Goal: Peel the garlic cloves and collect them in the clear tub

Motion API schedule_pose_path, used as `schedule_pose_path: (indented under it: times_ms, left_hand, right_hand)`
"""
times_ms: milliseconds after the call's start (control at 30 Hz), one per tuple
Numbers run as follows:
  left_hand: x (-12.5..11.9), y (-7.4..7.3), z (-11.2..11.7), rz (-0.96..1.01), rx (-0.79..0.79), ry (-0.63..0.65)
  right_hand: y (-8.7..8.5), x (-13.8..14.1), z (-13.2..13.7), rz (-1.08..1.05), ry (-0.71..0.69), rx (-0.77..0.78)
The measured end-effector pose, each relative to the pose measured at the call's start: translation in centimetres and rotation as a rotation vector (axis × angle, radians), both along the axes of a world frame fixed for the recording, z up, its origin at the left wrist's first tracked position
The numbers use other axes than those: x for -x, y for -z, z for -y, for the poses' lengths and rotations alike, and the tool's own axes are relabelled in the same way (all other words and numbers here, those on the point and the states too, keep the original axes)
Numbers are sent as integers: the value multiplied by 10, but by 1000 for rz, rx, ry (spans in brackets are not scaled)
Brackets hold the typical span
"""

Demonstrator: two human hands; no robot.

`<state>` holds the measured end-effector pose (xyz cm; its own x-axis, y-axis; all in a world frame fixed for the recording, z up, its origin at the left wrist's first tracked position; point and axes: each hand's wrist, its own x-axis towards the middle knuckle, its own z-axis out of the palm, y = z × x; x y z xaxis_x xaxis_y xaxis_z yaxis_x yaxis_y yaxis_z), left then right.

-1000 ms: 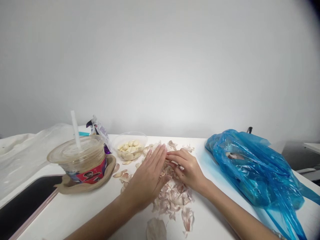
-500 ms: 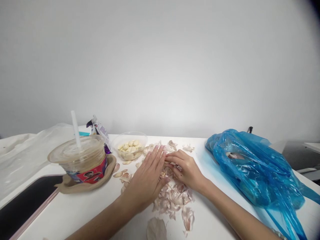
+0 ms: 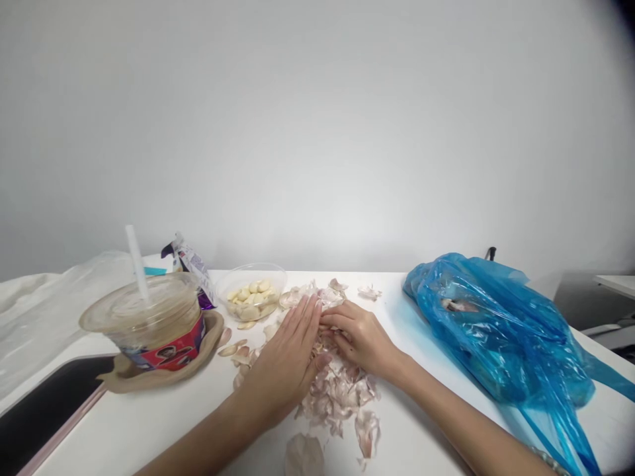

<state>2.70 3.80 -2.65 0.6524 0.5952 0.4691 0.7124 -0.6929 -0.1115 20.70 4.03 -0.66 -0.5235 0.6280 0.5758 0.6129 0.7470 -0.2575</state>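
My left hand lies flat on a heap of papery garlic skins in the middle of the white table, fingers stretched out and together. My right hand rests against it from the right, fingers curled down into the skins; what they hold, if anything, is hidden. Just beyond the fingertips stands a small clear bowl of peeled garlic cloves. A few unpeeled cloves lie left of my left hand.
A lidded plastic drink cup with a white straw sits in a brown holder at the left, beside a dark tablet. A crumpled blue plastic bag fills the right side. A clear bag and a small wrapper lie at the back left.
Both hands stay pressed together on the skins, with only slight finger movement. The view has shifted a little, so everything sits slightly left and lower.
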Motion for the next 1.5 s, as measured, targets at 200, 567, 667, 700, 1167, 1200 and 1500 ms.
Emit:
schedule_pose_path:
  times_ms: [200,567,667,700,1167,1200,1500]
  left_hand:
    - [0,2,0,-32,41,-15]
    - [0,-3,2,-51,25,-34]
    - [-1,-7,3,-66,28,-40]
    - [-2,-8,3,-64,28,-38]
    - [-3,-13,3,-37,46,-31]
    - [-4,-13,3,-32,49,-28]
    - [-6,-20,5,177,185,-2]
  right_hand:
    - [0,0,0,15,-7,4]
    - [1,0,0,21,1,-34]
    - [0,0,1,22,7,-35]
    - [0,0,1,23,9,-37]
    - [0,1,0,19,-11,-36]
    - [0,0,1,19,-11,-42]
    - [-5,1,3,-49,-40,-90]
